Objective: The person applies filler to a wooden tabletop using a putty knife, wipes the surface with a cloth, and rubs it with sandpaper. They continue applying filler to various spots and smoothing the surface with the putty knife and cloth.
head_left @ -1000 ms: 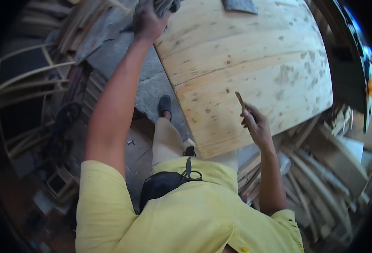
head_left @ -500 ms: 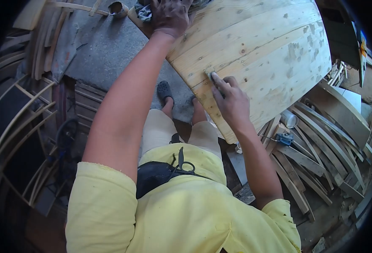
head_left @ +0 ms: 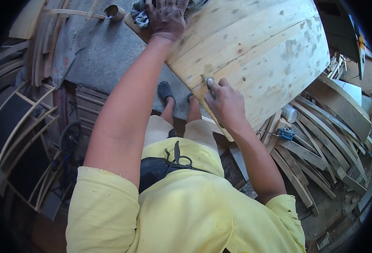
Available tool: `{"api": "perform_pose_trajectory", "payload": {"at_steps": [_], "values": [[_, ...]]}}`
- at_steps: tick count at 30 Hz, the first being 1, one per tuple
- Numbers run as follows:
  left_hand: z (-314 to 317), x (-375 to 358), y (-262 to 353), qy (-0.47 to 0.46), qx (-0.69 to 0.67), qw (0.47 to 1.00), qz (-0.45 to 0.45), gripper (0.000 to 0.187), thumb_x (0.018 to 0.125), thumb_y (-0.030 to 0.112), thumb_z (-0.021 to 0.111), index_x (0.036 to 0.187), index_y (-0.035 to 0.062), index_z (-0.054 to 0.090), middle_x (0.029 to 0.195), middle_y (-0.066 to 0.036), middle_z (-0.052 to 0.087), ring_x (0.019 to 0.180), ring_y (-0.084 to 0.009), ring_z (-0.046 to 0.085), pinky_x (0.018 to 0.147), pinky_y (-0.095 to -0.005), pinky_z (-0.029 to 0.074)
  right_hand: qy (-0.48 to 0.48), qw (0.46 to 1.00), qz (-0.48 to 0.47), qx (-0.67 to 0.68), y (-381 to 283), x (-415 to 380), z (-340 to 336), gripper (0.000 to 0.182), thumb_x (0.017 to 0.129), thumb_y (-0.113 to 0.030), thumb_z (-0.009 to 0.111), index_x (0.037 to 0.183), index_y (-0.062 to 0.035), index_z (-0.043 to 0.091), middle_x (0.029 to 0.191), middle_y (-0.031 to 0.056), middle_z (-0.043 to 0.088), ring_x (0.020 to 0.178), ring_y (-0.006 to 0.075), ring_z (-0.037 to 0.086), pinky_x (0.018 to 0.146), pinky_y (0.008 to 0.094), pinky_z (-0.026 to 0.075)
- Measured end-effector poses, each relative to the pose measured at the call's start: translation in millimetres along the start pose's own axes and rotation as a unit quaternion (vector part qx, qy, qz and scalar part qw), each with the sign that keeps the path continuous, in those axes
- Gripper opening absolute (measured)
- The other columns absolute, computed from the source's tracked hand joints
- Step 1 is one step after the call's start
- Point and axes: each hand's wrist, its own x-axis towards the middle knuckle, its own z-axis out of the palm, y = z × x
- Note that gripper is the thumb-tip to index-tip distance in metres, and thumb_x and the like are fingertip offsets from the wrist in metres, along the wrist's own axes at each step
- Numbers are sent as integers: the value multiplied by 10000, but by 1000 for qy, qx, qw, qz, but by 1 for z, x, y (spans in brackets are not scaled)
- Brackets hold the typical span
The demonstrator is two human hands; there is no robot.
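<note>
A pale wooden panel (head_left: 257, 55) of joined boards, with knots and greyish patches, lies in front of me. My right hand (head_left: 227, 101) is closed on a small flat scraper (head_left: 207, 80), its edge against the panel near the left edge. A tan smear (head_left: 208, 69) shows just beyond the scraper. My left hand (head_left: 167, 19) rests with fingers spread at the panel's far left corner, beside a crumpled grey cloth (head_left: 139, 14); part of the cloth lies behind the hand.
An open can (head_left: 114, 13) stands on the grey surface (head_left: 97, 46) at upper left. Curved wooden frames (head_left: 9, 126) lean at the left. Many wood strips (head_left: 304, 156), a clear jar (head_left: 290, 114) and a blue tool (head_left: 286, 133) are at the right.
My right hand has moved slightly left and toward me with the scraper, and a tan smear now shows beyond it. The view has shifted a little. My left hand stays at the corner.
</note>
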Motion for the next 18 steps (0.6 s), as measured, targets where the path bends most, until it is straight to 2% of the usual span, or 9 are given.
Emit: {"api": "perform_pose_trajectory", "payload": {"at_steps": [4, 6, 9, 12, 15, 16, 18], "values": [[1, -1, 1, 10, -11, 1000, -1, 627, 917, 383, 556, 1500, 185, 435, 1526, -109, 429, 1395, -348, 382, 1178, -565, 176, -20, 1000, 2, 10, 0, 6, -13, 347, 862, -264, 667, 1172, -114, 710, 917, 148, 626, 794, 360, 663, 743, 464, 524], [0, -1, 1, 21, -9, 1000, 5, 618, 909, 379, 559, 1485, 182, 452, 1515, -108, 438, 1377, -350, 396, 1171, -566, 189, 86, 995, -14, 47, 4, 16, -13, 281, 878, -243, 632, 1100, -88, 708, 935, 161, 627, 788, 384, 673, 731, 486, 539], [-7, 2, 1, -4, -6, 1000, 4, 623, 896, 382, 573, 1476, 181, 461, 1505, -107, 447, 1354, -358, 410, 1164, -577, 200, 30, 999, 16, 33, -1, 4, -6, 300, 870, -256, 649, 1115, -103, 728, 948, 150, 635, 796, 379, 674, 741, 476, 542], [-5, 3, -1, 11, -5, 1000, 11, 638, 883, 383, 585, 1476, 182, 462, 1503, -112, 448, 1346, -366, 413, 1162, -587, 203, 19, 999, 2, 40, 9, -6, -5, 351, 862, -266, 664, 1169, -104, 713, 942, 143, 632, 795, 370, 675, 741, 474, 542], [-8, 3, 2, 1, -15, 1000, 1, 630, 884, 376, 583, 1471, 180, 466, 1500, -121, 449, 1344, -363, 414, 1163, -588, 203, 67, 995, 47, 48, 18, 6, -19, 352, 859, -267, 667, 1163, -95, 708, 938, 139, 631, 799, 359, 676, 738, 472, 541], [-8, 3, 1, 1, -16, 1000, 2, 630, 884, 376, 583, 1471, 180, 466, 1500, -121, 449, 1344, -363, 414, 1163, -588, 203, 83, 994, 34, 55, 23, 10, -17, 346, 859, -263, 666, 1158, -94, 708, 936, 140, 629, 804, 358, 676, 742, 470, 540], [-7, 2, 0, -4, 13, 1000, 11, 627, 891, 382, 578, 1473, 181, 464, 1505, -128, 442, 1364, -360, 399, 1169, -581, 196, 65, 996, 34, 49, 25, 7, -11, 357, 857, -264, 666, 1172, -99, 707, 939, 141, 630, 812, 358, 676, 751, 467, 540]]}}
